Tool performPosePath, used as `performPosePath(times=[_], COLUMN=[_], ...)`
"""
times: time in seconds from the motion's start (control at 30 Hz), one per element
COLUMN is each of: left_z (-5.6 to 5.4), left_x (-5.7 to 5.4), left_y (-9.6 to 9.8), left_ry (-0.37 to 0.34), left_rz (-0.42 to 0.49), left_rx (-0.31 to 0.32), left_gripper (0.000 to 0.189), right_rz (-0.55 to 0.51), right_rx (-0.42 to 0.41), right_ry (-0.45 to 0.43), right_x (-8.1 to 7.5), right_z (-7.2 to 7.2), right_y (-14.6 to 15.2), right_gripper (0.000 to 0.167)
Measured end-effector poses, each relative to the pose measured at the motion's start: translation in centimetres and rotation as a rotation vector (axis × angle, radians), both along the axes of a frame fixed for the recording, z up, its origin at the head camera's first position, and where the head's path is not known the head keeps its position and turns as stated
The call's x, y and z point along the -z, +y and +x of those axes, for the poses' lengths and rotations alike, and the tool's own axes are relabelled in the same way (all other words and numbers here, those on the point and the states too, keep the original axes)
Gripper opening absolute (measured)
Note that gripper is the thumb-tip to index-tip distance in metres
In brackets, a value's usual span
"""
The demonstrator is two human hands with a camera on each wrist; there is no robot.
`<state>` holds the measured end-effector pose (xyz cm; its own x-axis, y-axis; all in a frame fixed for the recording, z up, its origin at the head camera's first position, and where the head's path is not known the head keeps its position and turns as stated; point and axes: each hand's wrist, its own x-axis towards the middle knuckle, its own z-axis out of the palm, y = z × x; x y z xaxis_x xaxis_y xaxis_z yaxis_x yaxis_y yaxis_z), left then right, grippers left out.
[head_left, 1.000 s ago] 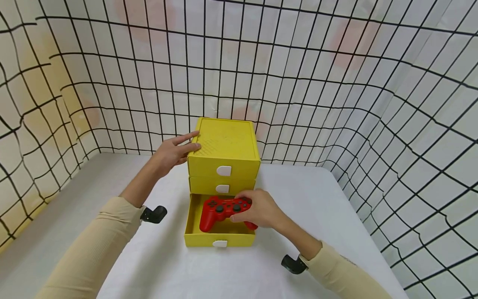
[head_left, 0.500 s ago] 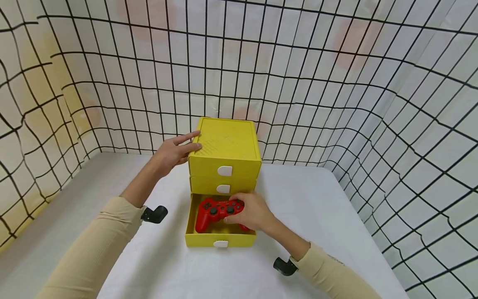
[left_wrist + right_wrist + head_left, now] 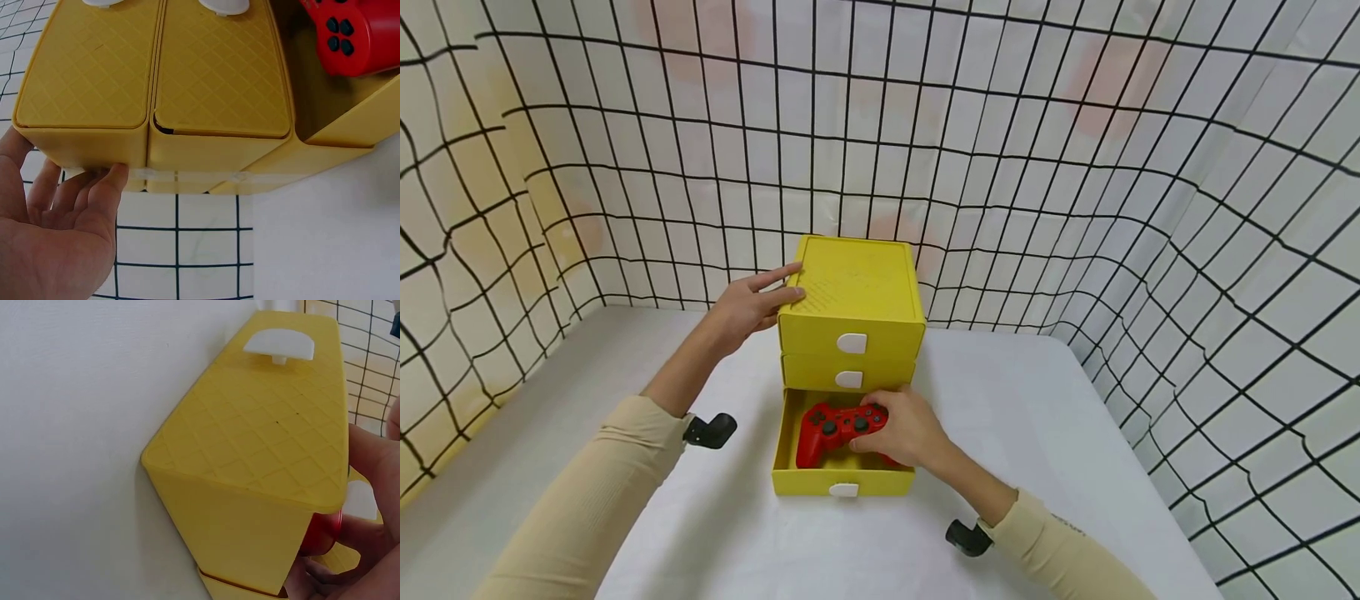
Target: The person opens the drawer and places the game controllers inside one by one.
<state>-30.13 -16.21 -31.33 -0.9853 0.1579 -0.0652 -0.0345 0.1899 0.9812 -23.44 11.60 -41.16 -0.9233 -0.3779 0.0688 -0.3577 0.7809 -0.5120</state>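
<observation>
A red game controller (image 3: pixel 811 446) lies at a slight tilt inside the pulled-out bottom drawer (image 3: pixel 805 482) of a yellow drawer unit (image 3: pixel 861 283). My right hand (image 3: pixel 912 429) grips its right side, thumb in front and fingers behind. In the right wrist view, the drawer's front and side hide most of the controller (image 3: pixel 324 534). My left hand (image 3: pixel 737 315) rests on the unit's upper left edge, two digits over the top. The left wrist view shows its other fingers (image 3: pixel 106 190) against the unit's side.
The two upper drawers (image 3: pixel 805 335) are closed, each with a white tab handle (image 3: pixel 852 343). The unit stands on a white-covered table (image 3: pixel 1000 400). Behind and on both sides rises a black wire grid (image 3: pixel 872 154) with white sheeting behind it.
My right hand has moved slightly left with the controller, which has shifted left within the drawer and settled a little lower. My left hand has stayed in place.
</observation>
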Motion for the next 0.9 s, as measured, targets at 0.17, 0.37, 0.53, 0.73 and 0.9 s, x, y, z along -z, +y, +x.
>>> performPosePath(times=[0.17, 0.37, 0.53, 0.73, 0.9], left_z=[-0.1, 0.0, 0.1, 0.2, 0.1], left_x=[0.0, 0.1, 0.2, 0.1, 0.0], left_y=[-0.1, -0.1, -0.1, -0.1, 0.0], left_ry=[0.002, 0.005, 0.002, 0.001, 0.004], left_rz=[-0.013, -0.013, -0.01, -0.019, -0.016], left_rx=[-0.005, -0.003, -0.009, -0.014, -0.006], left_gripper=[0.063, 0.063, 0.063, 0.064, 0.064], right_rz=[0.02, 0.059, 0.078, 0.107, 0.129], right_rx=[-0.012, -0.024, -0.045, -0.065, -0.076], right_ry=[0.003, 0.005, 0.023, 0.04, 0.056], right_x=[0.3, 0.4, 0.6, 1.0, 1.2], right_z=[-0.2, -0.4, -0.4, -0.4, -0.3], right_y=[0.0, 0.0, 0.1, 0.3, 0.4], right_gripper=[0.051, 0.057, 0.059, 0.06, 0.06])
